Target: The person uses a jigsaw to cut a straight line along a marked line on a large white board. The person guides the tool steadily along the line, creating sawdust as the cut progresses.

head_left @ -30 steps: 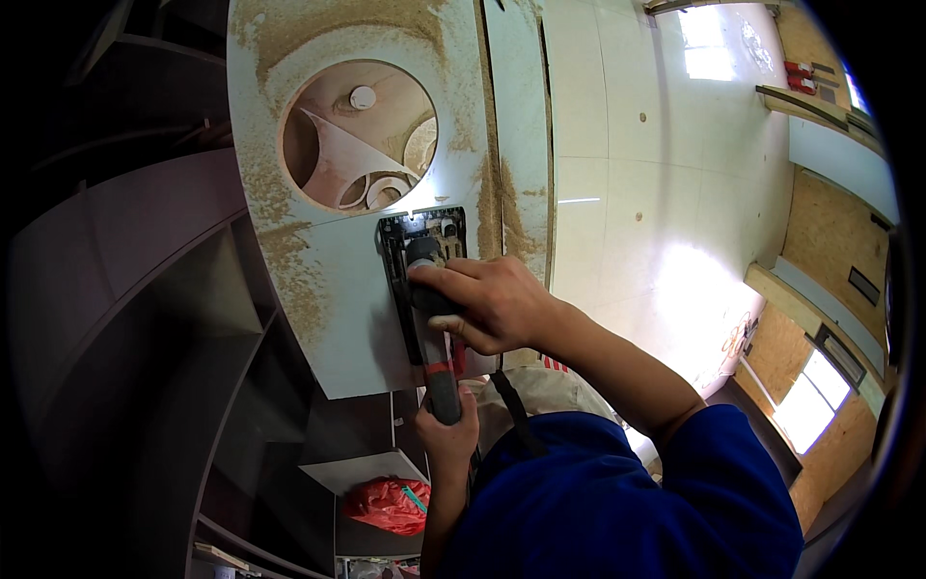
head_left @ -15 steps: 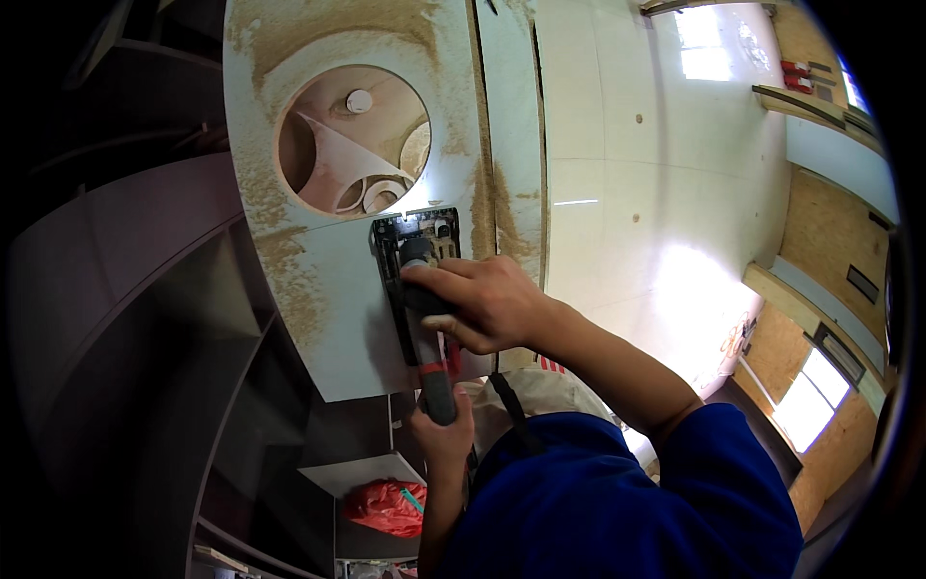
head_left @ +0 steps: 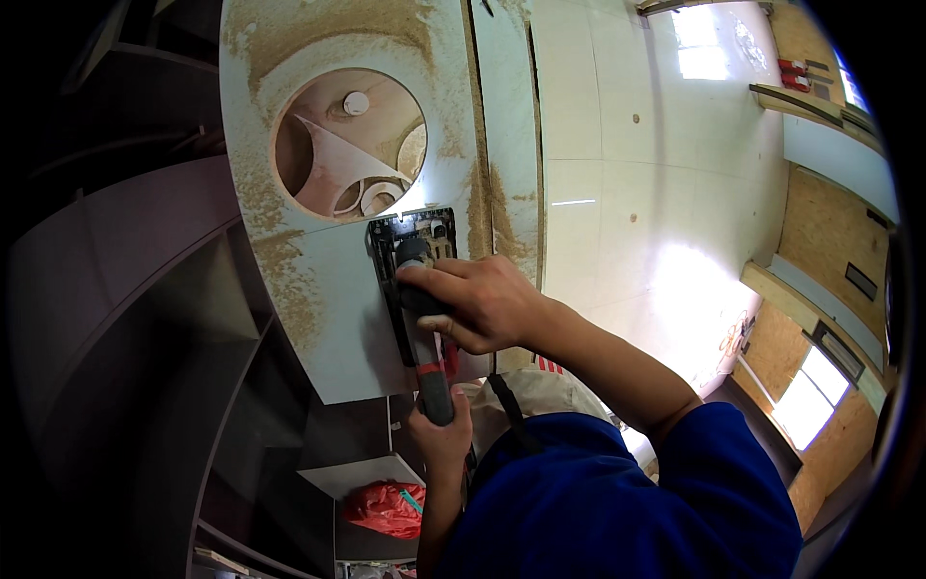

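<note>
A black and grey jigsaw [head_left: 437, 399] with a red ring rests flat on a pale, sawdust-covered board [head_left: 338, 347]. My right hand [head_left: 479, 307] grips the dark knob over its base plate, fingers wrapped round it. At the rear, my left hand [head_left: 444, 439] is closed around the grey handle, thumb up along its side. The tool's front edge sits just below a large round hole in the board, where a bright light falls. The blade is hidden under the base.
Through the hole show round and curved offcuts [head_left: 338, 159]. Dark shelving [head_left: 145, 261] stands on the left, and a red plastic bag [head_left: 386, 508] lies at lower left. To the right are a pale floor [head_left: 617, 183] and plywood pieces [head_left: 825, 227].
The board and jigsaw sit a few pixels further left in the picture. Both hands keep the same grip on the jigsaw.
</note>
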Available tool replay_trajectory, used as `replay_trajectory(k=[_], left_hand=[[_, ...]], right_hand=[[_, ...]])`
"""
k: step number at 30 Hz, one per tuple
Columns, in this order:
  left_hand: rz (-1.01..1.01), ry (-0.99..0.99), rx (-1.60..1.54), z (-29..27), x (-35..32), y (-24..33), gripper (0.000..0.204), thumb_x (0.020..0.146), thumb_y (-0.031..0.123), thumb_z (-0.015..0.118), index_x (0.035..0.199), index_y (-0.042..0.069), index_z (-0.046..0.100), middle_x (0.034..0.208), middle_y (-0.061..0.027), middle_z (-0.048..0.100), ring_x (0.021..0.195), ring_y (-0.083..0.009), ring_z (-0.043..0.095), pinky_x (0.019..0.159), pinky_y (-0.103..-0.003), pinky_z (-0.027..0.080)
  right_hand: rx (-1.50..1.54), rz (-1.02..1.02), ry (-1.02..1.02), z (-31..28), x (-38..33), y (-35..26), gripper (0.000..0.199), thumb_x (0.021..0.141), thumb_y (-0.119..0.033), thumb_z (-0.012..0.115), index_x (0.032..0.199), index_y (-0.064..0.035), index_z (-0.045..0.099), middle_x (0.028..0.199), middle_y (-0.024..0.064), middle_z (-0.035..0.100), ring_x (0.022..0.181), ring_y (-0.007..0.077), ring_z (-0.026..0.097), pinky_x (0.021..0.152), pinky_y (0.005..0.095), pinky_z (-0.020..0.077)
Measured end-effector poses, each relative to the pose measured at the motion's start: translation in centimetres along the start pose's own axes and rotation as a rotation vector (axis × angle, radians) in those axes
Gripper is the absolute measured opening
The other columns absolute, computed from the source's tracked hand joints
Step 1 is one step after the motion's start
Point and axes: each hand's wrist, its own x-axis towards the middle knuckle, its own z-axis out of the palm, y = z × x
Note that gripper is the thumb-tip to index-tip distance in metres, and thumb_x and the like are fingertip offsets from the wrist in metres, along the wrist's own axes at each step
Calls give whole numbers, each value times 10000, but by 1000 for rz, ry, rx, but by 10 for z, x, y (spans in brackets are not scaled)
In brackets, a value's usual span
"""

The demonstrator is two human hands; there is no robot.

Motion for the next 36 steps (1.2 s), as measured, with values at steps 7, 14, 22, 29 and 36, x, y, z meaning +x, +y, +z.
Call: replay_trajectory(k=[7,14,22,29,36], left_hand=[[0,5,10,0,0,1,223,920,179,736,872,-19,645,737,-87,666,661,-192,663,625,-355,513],[41,13,30,1,1,-4,239,926,188,735,847,-16,641,710,-77,654,632,-187,648,600,-350,501],[45,72,-46,5,3,0,258,880,182,775,772,-7,635,618,-78,628,549,-184,632,547,-360,478],[53,79,-26,5,4,2,253,879,177,777,774,-7,638,618,-79,629,543,-185,629,544,-358,477],[20,26,9,2,4,2,248,914,180,747,817,-27,650,695,-89,670,622,-197,670,587,-354,508]], right_hand=[[3,-5,3,0,1,1,544,893,-323,710,1362,-87,564,817,115,612,654,357,637,545,456,493],[21,-3,-4,-1,2,2,545,896,-324,706,1363,-87,556,810,116,607,659,361,635,548,456,490],[17,-16,7,-3,3,1,533,907,-324,699,1362,-84,558,803,116,602,651,360,626,541,458,479],[10,-7,1,-4,4,1,527,910,-326,699,1359,-87,561,803,112,604,652,355,628,545,457,480],[19,-1,-2,-4,5,1,528,902,-317,706,1360,-96,562,803,113,602,657,359,631,549,457,483]])
